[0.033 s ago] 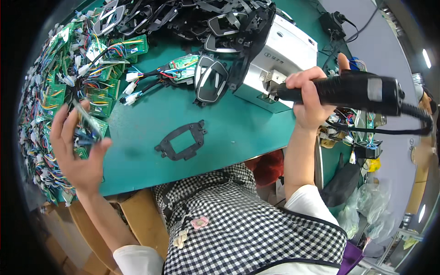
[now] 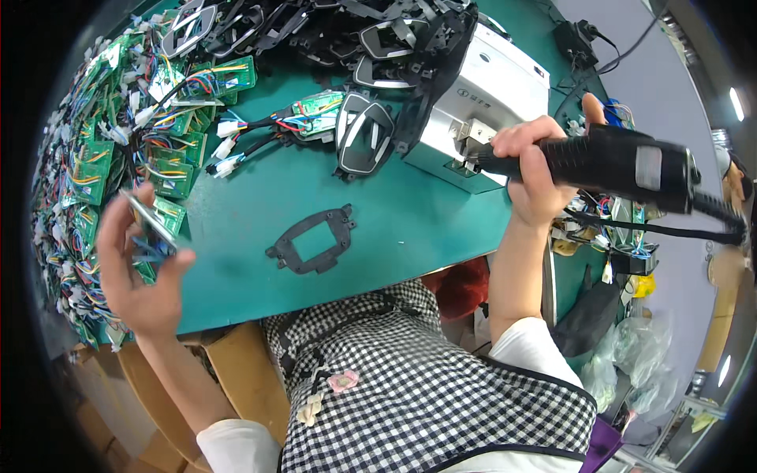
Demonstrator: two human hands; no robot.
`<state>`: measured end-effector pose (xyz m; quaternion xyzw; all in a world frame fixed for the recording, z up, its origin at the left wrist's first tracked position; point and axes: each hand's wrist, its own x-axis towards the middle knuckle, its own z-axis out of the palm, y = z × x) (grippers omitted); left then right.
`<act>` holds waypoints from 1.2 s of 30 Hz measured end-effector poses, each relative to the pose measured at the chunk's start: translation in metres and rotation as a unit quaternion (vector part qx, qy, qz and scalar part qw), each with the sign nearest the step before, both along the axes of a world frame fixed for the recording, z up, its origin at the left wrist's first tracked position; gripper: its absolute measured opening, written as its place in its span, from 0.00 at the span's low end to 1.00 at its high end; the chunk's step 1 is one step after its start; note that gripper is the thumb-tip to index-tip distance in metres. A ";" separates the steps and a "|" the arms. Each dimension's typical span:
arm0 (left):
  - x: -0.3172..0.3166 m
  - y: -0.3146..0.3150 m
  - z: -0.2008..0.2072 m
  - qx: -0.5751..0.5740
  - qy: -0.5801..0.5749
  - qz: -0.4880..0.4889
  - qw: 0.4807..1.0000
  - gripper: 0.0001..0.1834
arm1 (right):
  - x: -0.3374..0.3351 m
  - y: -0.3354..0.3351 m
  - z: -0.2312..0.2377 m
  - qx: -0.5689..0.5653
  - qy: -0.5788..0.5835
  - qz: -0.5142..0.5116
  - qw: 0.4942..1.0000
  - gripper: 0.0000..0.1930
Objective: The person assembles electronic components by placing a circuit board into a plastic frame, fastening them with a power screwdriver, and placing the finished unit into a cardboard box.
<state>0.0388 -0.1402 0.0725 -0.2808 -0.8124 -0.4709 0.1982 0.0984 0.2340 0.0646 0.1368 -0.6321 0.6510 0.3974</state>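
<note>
My left hand (image 2: 140, 276) grips a thin circuit board (image 2: 150, 219) by its edges, at the near side of the board heap. Wires hang beneath that board, partly blurred. In my right hand (image 2: 536, 169) is a black electric screwdriver (image 2: 615, 162), held sideways with its tip at the front outlet of a silver screw feeder (image 2: 481, 102). A black plastic frame (image 2: 314, 240) with a rectangular opening lies flat on the green table between my hands. Beyond it rests an oval black housing (image 2: 364, 135) with silver trim, beside a wired green board (image 2: 319, 114).
Many green boards with coloured wires (image 2: 95, 169) pile up along the left. Black housings (image 2: 315, 31) crowd the far side. The screwdriver's cable (image 2: 646, 230) loops at the right, near more wired parts. Cardboard boxes (image 2: 248, 382) stand below the table's near edge.
My left hand has shifted slightly right and down, and the board in it shows more edge-on. My right hand and the screwdriver have barely moved.
</note>
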 end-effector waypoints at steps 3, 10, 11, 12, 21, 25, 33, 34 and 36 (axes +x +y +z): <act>0.031 0.010 -0.005 -0.135 -0.048 0.048 0.989 0.31 | -0.010 0.014 -0.001 0.063 0.024 0.116 0.991 0.45; 0.053 0.063 -0.052 -0.238 -0.125 0.065 0.961 0.31 | -0.026 0.012 0.016 -0.032 -0.074 -0.061 0.995 0.36; 0.057 0.068 -0.055 -0.244 -0.137 0.065 0.958 0.30 | -0.020 0.012 0.011 -0.060 -0.073 -0.057 0.994 0.36; 0.062 0.071 -0.058 -0.246 -0.144 0.064 0.956 0.30 | -0.018 0.004 0.003 -0.085 -0.079 -0.052 0.992 0.36; 0.060 0.097 -0.075 -0.262 -0.160 0.023 0.952 0.30 | -0.014 -0.110 -0.025 -0.146 -0.059 0.046 0.986 0.44; 0.057 0.100 -0.075 -0.255 -0.168 0.024 0.952 0.29 | -0.029 -0.119 -0.038 -0.100 -0.070 0.092 0.988 0.44; 0.055 0.100 -0.069 -0.255 -0.194 0.013 0.947 0.29 | -0.038 -0.120 -0.050 -0.013 -0.144 0.099 0.985 0.38; 0.055 0.101 -0.069 -0.259 -0.196 0.017 0.946 0.29 | -0.039 -0.119 -0.050 -0.031 -0.146 0.109 0.983 0.38; 0.056 0.101 -0.068 -0.257 -0.204 0.015 0.945 0.29 | -0.039 -0.117 -0.050 -0.048 -0.147 0.120 0.981 0.38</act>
